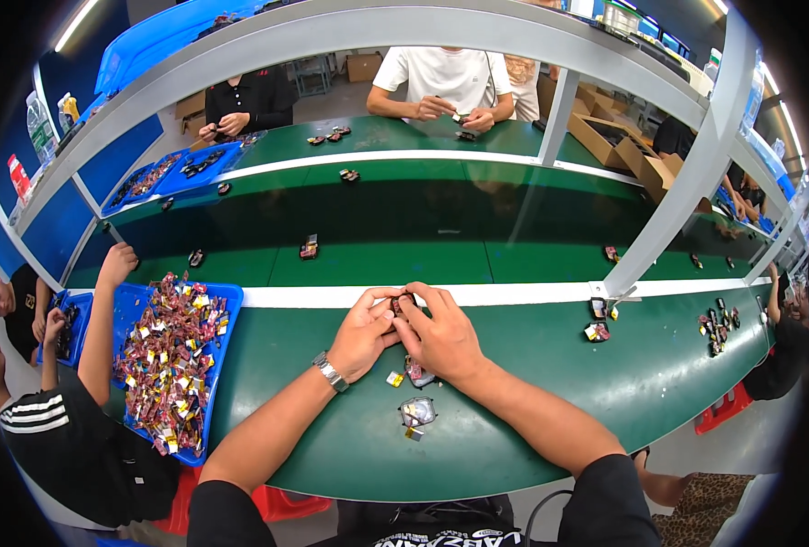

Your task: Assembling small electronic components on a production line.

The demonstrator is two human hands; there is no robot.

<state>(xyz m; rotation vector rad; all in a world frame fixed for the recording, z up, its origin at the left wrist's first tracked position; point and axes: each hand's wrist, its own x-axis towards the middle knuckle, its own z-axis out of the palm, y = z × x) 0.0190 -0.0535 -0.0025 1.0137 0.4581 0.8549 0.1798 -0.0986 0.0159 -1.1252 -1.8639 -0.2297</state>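
Over the near green bench, both my hands come together on a small black casing point(397, 308) with a reddish part in it. My left hand point(359, 341), a metal watch on its wrist, curls its fingers round the casing's left side. From the right, my right hand point(444, 339) presses its fingers onto it and covers most of it. A second small dark assembly point(418, 373) lies partly under my right hand, beside a yellow-and-white tag point(394, 378). Closer to me lies a small casing with a clear or grey face point(417, 412).
A blue tray point(231, 314) heaped with reddish tagged parts stands at my left, a co-worker's arm point(102, 342) beside it. Beyond a white rail point(313, 297) runs a green belt point(422, 260) with scattered casings. A grey post point(687, 164) rises at right. Several people sit around.
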